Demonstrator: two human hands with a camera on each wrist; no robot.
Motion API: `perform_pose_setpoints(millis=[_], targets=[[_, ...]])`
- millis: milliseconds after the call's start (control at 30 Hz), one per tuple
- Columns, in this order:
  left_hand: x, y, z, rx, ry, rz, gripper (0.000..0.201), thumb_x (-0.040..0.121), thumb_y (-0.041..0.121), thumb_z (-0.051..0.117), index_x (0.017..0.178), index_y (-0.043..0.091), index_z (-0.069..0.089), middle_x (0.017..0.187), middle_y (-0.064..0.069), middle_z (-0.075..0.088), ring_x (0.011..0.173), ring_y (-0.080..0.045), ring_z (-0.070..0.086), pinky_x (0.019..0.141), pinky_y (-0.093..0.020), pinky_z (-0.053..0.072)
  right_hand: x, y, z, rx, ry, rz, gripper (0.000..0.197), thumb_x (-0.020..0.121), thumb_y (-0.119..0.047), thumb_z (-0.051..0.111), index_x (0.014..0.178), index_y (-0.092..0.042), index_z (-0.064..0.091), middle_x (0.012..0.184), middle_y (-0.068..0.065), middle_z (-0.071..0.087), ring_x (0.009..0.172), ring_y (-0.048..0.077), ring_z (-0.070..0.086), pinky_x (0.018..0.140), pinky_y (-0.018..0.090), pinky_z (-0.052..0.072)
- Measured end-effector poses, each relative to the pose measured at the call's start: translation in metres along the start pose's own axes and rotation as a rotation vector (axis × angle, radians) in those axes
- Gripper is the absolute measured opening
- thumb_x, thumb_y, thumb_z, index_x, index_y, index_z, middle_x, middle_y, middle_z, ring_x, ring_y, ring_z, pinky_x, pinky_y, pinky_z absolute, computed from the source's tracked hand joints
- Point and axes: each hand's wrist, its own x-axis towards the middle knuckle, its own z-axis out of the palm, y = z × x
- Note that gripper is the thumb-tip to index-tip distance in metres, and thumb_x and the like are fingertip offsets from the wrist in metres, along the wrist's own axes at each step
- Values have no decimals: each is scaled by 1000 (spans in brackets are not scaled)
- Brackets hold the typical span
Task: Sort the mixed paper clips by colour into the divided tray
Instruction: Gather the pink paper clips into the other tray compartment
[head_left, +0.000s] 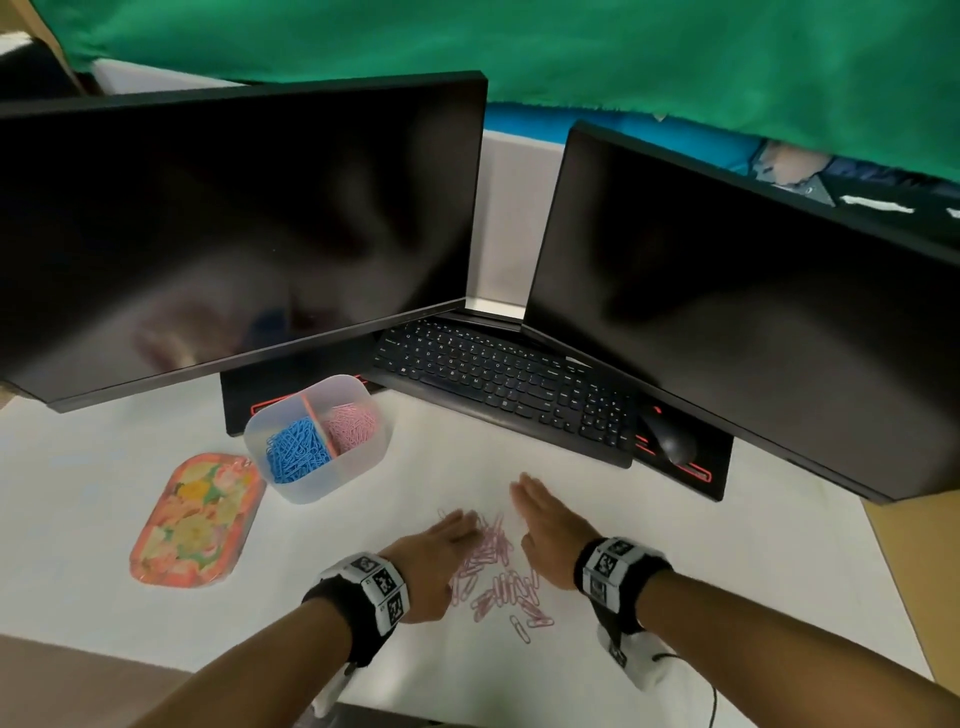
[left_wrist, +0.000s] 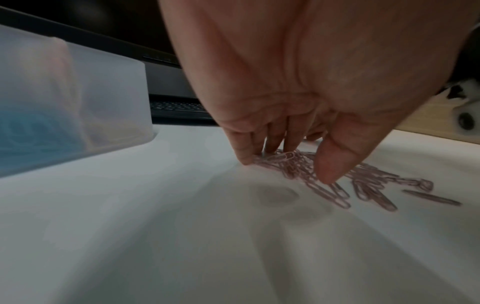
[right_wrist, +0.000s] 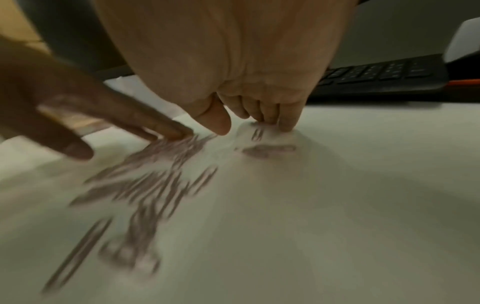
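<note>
- Pink clips (head_left: 493, 571) lie betw. both hands; pile's long axis runs 12–6 o'clock.
- Left hand (head_left: 434, 564): flat, fingertips touching pile.
- Right hand (head_left: 545, 535): flat, nothing held.
- Divided tray (head_left: 363, 467) at 10 o'clock; left hand nearer.

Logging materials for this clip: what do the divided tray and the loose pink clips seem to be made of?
Frosted translucent divided tray: likely matte plastic, since the blue and pink contents show blurred through its wall. Loose pink paper clips on the white tabletop: thin bent wire, probably colour-coated metal; coating type cannot be told.

2 dark monitors (head_left: 234, 234), keyboard (head_left: 509, 387), mouse (head_left: 670, 439), floral tin (head_left: 195, 522).
</note>
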Motion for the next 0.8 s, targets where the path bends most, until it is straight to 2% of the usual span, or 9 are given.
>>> perform_pose_setpoints(millis=[100,167,233,333,400,533,600,700,800], targets=[[-5,0,2,-55,55,14,77,89,12,48,153,21,7,162,-2,6,149,-19,9,120,-30,16,-18,-8,20,-4,-62,-137,69,95,-7,39,152,-16,1,160,2,-11,148,18,-8,120,28,1],[-7,-1,0,-89,148,-24,77,88,15,53,152,26,13,160,-1,14,146,-22,20,116,-33,28,-27,-10,25,93,-78,-186,67,96,-9,41,153,-19,7,161,-3,-4,148,16,6,120,27,12],[-7,-3,-2,-51,235,-114,80,87,27,58,152,24,11,160,-4,10,145,-24,17,115,-37,30,-33,-5,23,178,-1,-145,67,95,-12,43,152,-23,10,161,-9,1,146,13,15,117,23,19],[-3,-7,-2,-55,174,-285,105,80,54,62,152,17,-5,160,-11,-11,147,-32,0,119,-44,20,-42,14,19,179,183,118,73,93,-15,46,152,-22,5,161,-4,-1,147,14,8,116,25,18],[1,-5,3,-30,66,-261,115,77,62,61,151,13,-12,157,-16,-21,147,-35,-12,121,-45,10,-50,28,21,175,150,258,79,92,-15,45,152,-18,-6,160,1,-11,148,18,0,120,30,15],[3,10,14,24,27,-43,109,82,54,60,150,8,-12,156,-15,-23,145,-30,-19,120,-37,-2,-54,30,34,91,44,150,80,92,-15,42,150,-13,-13,156,1,-24,147,18,-16,117,26,-5],[4,18,18,21,22,57,104,85,46,59,151,8,-12,158,-11,-19,147,-25,-16,118,-31,-4,-50,18,37,92,37,60,78,93,-12,43,151,-12,-10,157,1,-22,147,17,-15,116,23,-7],[5,25,19,-70,22,133,96,86,34,60,153,18,-6,162,0,-6,149,-16,-4,121,-33,13,-49,4,42,145,-23,-73,76,93,-8,45,152,-14,-2,161,-1,-8,148,14,-3,117,20,3],[0,20,11,-121,150,96,81,84,26,60,151,25,15,154,1,23,141,-21,29,110,-36,38,-56,10,37,220,13,-83,74,91,-14,49,152,-23,8,160,-5,11,146,13,17,116,20,18]])
